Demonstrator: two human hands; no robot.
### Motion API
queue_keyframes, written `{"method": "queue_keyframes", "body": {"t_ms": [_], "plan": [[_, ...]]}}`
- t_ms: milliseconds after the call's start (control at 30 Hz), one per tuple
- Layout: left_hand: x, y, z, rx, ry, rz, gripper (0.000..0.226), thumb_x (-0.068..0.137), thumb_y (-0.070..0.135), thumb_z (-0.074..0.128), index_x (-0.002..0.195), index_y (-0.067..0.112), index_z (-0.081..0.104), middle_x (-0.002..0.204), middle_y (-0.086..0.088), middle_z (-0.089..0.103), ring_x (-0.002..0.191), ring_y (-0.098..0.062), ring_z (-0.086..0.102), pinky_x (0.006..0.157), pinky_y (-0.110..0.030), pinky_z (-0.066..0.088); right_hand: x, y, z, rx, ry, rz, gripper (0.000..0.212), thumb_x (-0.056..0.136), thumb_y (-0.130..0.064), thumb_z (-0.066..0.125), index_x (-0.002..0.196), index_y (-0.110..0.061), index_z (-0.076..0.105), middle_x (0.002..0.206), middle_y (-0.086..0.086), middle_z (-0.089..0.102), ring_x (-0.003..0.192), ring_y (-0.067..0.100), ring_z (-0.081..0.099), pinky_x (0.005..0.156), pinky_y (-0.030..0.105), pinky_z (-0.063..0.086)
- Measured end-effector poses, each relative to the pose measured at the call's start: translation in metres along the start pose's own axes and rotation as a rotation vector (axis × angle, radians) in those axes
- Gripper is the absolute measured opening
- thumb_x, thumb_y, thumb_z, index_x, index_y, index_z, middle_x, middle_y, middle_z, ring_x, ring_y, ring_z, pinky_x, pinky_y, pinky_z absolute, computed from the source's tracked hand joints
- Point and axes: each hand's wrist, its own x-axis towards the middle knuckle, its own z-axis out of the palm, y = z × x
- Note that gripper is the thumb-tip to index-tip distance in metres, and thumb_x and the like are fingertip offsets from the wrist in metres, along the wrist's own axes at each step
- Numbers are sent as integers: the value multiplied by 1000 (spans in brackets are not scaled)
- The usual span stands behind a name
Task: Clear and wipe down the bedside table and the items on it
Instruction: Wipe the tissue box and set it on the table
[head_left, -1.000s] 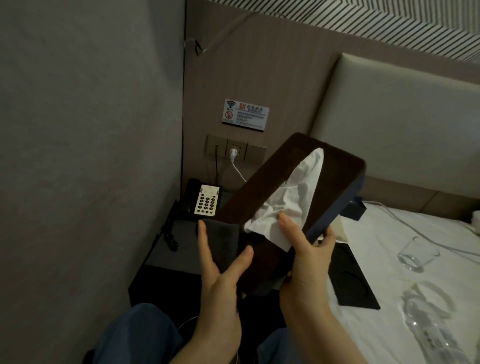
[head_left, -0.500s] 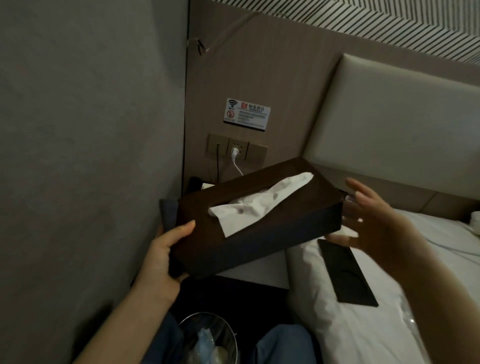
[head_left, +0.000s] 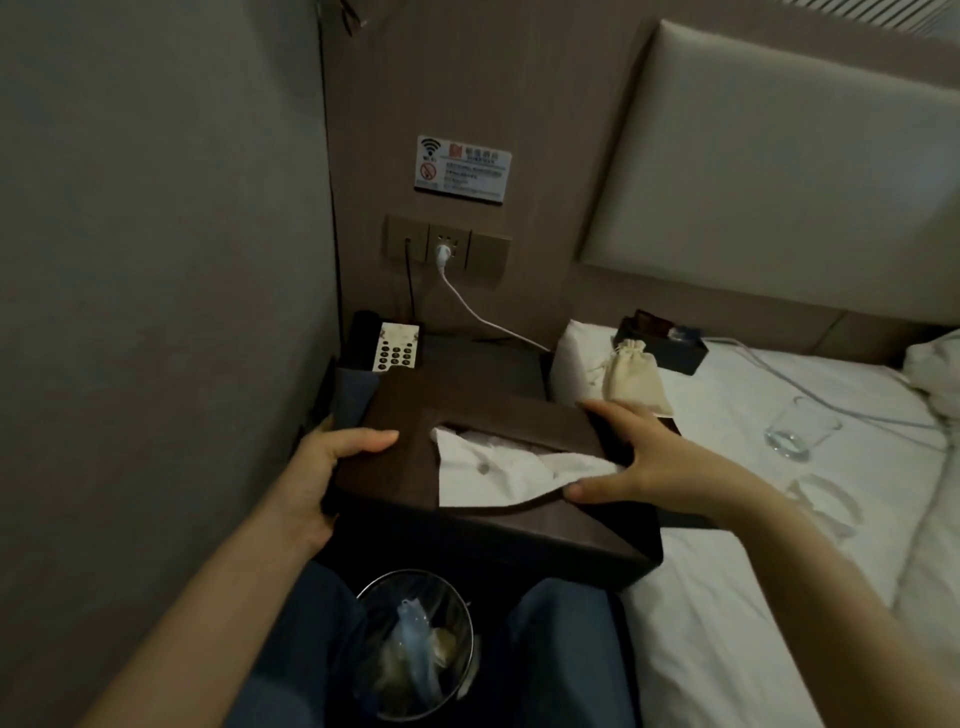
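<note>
I see my left hand (head_left: 332, 467) gripping the tissue box (head_left: 483, 467) over the counter (head_left: 483, 353), a phone (head_left: 387, 343) behind it and a bin (head_left: 415, 644) below. My right hand (head_left: 639, 457) clasps its other end; pouch (head_left: 634, 376) and glass (head_left: 797, 428) lie on the bed (head_left: 753, 545)

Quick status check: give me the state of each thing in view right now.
tissue box: level, gripped at both ends
tissue: pulled out, draped forward
left hand: gripping box
right hand: gripping box
white plug: plugged in
drawstring pouch: closed
glass: on bed, upright
waste bin: holds rubbish
</note>
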Motion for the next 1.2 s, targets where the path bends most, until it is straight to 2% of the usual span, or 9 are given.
{"method": "queue_keyframes", "body": {"t_ms": [100,233,333,533,667,767,867,1000,1200], "plan": [[4,-2,-4,42,-27,7,60,63,5,62,122,-3,59,88,-17,70,63,-24,69,50,-27,57,4,-4,-1,-29,-53,24,100,52,-77,68,140,-41,37,142,-11,42,116,5,44,90,17,39],[10,0,-2,94,-124,17,44,62,1,62,105,3,66,79,-17,71,61,-25,69,55,-30,59,4,-7,1,192,-252,80,67,58,-72,72,117,-57,44,130,-13,47,113,4,50,90,16,46],[13,4,5,147,-210,-1,30,62,2,61,88,10,74,75,-16,71,59,-24,68,54,-28,58,1,-2,15,335,-321,101,71,54,-62,76,114,-50,39,110,-26,44,96,-6,51,65,3,45],[25,3,12,301,-176,10,15,78,20,67,88,12,76,80,-9,73,65,-16,70,62,-23,56,-2,20,43,779,-323,167,57,52,-29,78,105,-18,61,82,-1,77,72,13,73,59,19,55],[33,-13,11,663,164,508,24,100,26,48,100,19,71,95,-4,73,92,-18,67,80,-29,49,-4,30,55,980,-211,223,63,61,-23,81,118,-4,61,99,17,74,82,27,72,70,33,57],[23,-33,13,949,41,809,35,102,22,42,135,28,51,136,12,52,128,-10,45,108,-30,34,-8,34,66,1064,-69,223,63,64,-23,79,121,-2,62,104,18,73,87,29,72,78,36,56],[6,-61,20,1093,-88,766,39,101,37,33,136,50,25,143,39,13,138,2,6,115,-21,4,-8,32,75,1056,97,237,82,48,-32,82,122,-5,59,103,13,74,87,28,72,73,34,56],[-25,-105,18,1201,-258,734,31,99,51,23,126,67,24,137,56,-2,137,18,-10,105,1,-7,-4,35,80,1040,279,298,102,38,-38,91,130,-17,53,121,10,64,103,32,66,91,47,54],[-32,-123,16,1292,-293,752,34,97,59,18,129,69,17,146,45,-4,137,17,-11,110,-4,-8,-4,34,82,1131,418,289,95,42,-38,91,127,-21,54,116,8,67,97,28,69,70,38,58]]}}
